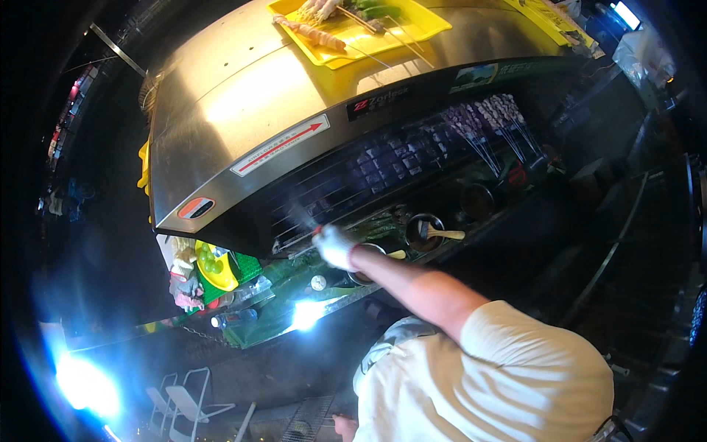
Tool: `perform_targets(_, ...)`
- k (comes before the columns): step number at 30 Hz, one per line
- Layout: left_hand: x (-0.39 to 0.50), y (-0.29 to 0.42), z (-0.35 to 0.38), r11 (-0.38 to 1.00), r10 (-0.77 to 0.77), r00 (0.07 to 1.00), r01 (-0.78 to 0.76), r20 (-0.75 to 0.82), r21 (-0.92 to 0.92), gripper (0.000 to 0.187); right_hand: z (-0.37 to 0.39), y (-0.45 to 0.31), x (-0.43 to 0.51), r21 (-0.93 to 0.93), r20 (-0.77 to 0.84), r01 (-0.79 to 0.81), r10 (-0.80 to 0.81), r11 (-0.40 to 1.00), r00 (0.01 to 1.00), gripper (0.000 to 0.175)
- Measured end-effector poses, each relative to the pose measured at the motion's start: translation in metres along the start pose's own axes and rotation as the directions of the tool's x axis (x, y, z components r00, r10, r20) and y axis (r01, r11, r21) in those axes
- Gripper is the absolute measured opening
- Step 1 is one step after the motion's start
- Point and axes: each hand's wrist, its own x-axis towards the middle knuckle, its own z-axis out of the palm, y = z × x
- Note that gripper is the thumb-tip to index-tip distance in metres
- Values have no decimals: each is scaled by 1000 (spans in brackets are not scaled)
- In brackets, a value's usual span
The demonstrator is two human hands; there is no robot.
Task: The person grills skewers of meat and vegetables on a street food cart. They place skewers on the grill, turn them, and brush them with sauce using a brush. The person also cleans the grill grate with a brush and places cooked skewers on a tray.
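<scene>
My right hand [333, 246], in a white knit glove, reaches over the near left part of a barbecue grill's grate [331, 205]. A small red-ended item [317, 230] is in its fingers, with a blurred grey streak beyond it over the bars. A bare hand, apparently my left hand [346, 427], shows at the bottom edge beside my shirt; thin lines lie by its fingers, and its grip is unclear. Meat skewers [467, 124] and paler ones [501, 113] lie at the grate's far right. Dark blocks, apparently charcoal [386, 160], fill its middle.
A steel hood [221, 94] overhangs the grill and bears a yellow tray [436, 25] of skewered food. Along the near ledge stand a bowl [425, 247] with a brush [446, 234], other bowls, and a plastic bottle [235, 319]. Green fruit [210, 262] and gloves lie left; folding chairs [188, 400] stand lower left.
</scene>
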Motion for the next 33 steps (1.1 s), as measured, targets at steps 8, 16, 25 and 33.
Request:
perform_targets(8, -18, -2, 31, 999, -27, 998, 28, 53, -19, 30, -226, 123, -24, -100, -586, -215, 117, 972, 802, 27)
perform_targets(16, -43, 6, 37, 1000, -8, 999, 9, 43, -26, 30, -31, 17, 10, -288, -100, -8, -22, 958, 995, 30)
perform_targets(25, -47, -3, 47, 998, -46, 997, 49, 57, -48, 30, -200, 111, -30, -129, -532, -163, 71, 978, 844, 27)
perform_targets(33, -58, 2, 66, 995, -45, 997, 51, 68, -87, 30, -84, -17, 15, -263, 5, 43, -43, 964, 999, 33)
